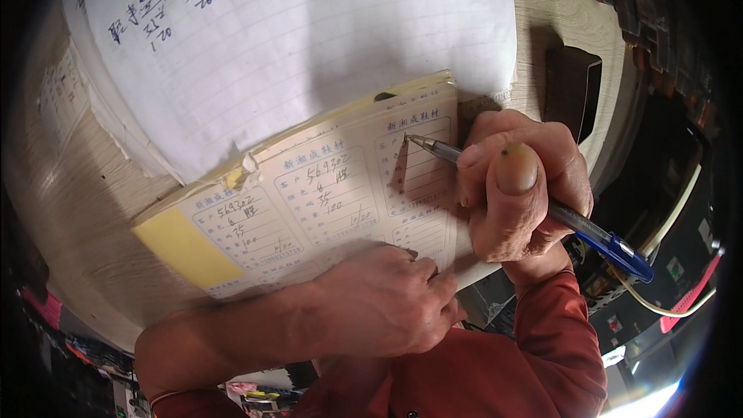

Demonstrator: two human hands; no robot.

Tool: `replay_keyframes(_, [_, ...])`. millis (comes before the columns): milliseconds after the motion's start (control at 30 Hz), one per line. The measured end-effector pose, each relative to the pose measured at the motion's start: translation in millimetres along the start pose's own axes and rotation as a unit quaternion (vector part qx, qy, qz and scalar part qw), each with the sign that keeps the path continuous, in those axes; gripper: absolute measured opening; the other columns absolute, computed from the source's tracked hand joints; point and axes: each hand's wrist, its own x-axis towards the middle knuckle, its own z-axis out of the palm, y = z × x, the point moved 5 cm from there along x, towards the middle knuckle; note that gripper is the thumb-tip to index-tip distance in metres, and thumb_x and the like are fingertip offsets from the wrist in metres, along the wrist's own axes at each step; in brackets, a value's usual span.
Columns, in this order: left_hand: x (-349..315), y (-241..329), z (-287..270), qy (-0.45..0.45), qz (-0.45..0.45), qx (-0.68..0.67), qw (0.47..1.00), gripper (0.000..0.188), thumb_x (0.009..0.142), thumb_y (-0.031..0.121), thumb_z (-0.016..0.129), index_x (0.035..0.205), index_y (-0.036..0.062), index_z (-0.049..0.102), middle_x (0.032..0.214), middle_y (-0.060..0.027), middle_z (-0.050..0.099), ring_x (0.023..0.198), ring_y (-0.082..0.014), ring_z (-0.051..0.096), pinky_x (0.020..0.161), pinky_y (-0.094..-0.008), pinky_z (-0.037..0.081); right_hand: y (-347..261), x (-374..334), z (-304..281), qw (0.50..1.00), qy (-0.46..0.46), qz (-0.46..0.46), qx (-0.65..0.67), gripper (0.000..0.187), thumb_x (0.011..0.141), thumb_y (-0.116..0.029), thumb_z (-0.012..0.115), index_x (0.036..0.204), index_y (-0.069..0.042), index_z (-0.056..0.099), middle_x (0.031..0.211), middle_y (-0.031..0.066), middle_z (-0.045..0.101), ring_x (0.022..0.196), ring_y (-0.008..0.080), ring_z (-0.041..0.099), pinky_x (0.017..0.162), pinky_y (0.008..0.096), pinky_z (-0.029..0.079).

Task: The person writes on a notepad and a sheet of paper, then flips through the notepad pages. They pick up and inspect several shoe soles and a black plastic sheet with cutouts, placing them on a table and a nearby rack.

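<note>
My right hand grips a blue-capped ballpoint pen, its tip resting on the right-hand slip of a cream pad of printed forms. The pad lies tilted on a light wooden desk, its top sheet divided into several small label slips, some with handwriting. My left hand lies flat with curled fingers on the pad's lower edge, pressing it down. Red sleeves cover both forearms.
A large white sheet with handwritten notes lies under and behind the pad. A dark rectangular object sits at the desk's right edge. Cables and cluttered items show below the desk on the right.
</note>
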Motion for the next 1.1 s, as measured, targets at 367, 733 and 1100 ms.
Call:
replay_keyframes(367, [-0.1, 0.6, -2.7, -0.017, 0.001, 0.018, 1.0, 0.018, 0.086, 0.02, 0.068, 0.072, 0.0085, 0.072, 0.085, -0.0116, 0.069, 0.074, -0.0209, 0.069, 0.055, -0.0337, 0.058, 0.1, -5.2, -7.9, 0.996, 0.061, 0.001, -0.068, 0.036, 0.109, -0.032, 0.046, 0.089, -0.003, 0.053, 0.053, 0.0025, 0.047, 0.044, 0.0094, 0.043, 0.041, 0.0253, 0.032])
replay_keyframes(733, [-0.4, -0.7, -3.4, -0.03, -0.005, 0.004, 1.0, 0.017, 0.086, 0.019, 0.068, 0.075, 0.0081, 0.073, 0.084, -0.0111, 0.069, 0.074, -0.0215, 0.069, 0.055, -0.0334, 0.058, 1.0, -3.4, -4.9, 0.999, 0.026, 0.002, -0.041, 0.036, 0.109, -0.032, 0.046, 0.089, -0.004, 0.054, 0.053, 0.0027, 0.046, 0.044, 0.0095, 0.042, 0.042, 0.0255, 0.032])
replay_keyframes(1100, [0.8, -0.1, -5.1, -0.025, -0.005, 0.012, 1.0, 0.013, 0.085, 0.018, 0.068, 0.077, 0.0083, 0.073, 0.082, -0.0104, 0.07, 0.071, -0.0205, 0.069, 0.056, -0.0324, 0.057, 1.6, -4.5, -5.9, 0.997, 0.039, -0.008, -0.07, 0.037, 0.109, -0.033, 0.045, 0.088, -0.004, 0.053, 0.054, 0.0032, 0.046, 0.044, 0.0096, 0.041, 0.041, 0.0256, 0.031])
